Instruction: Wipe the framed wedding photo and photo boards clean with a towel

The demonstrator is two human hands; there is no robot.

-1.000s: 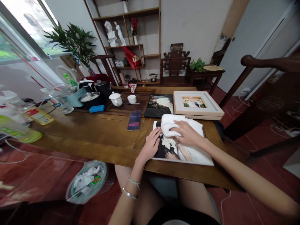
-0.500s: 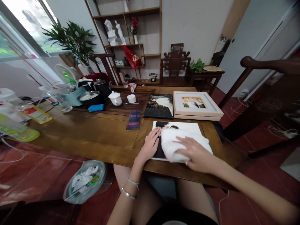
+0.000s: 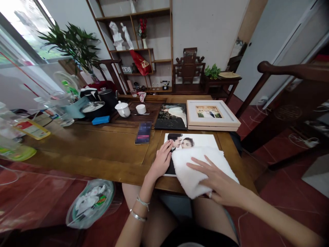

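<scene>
A large unframed photo print (image 3: 197, 141) lies on the wooden table (image 3: 102, 144) in front of me. My left hand (image 3: 161, 159) rests flat on the print's left edge, fingers stretched out. My right hand (image 3: 216, 180) presses flat on a white cloth (image 3: 195, 168) that covers the print's near half and hangs over the table's front edge. The print's far part shows two people.
Behind the print lie a dark photo (image 3: 172, 116) and a framed picture (image 3: 210, 115). A phone (image 3: 143, 133) lies left of the print. Teapot, cup and pots stand on a tea tray (image 3: 133, 115). Bottles crowd the far left. A bin (image 3: 89, 202) sits on the floor.
My right hand has dragged the white cloth from the print's far end toward me to its near edge, uncovering the far part. My left hand stayed in place.
</scene>
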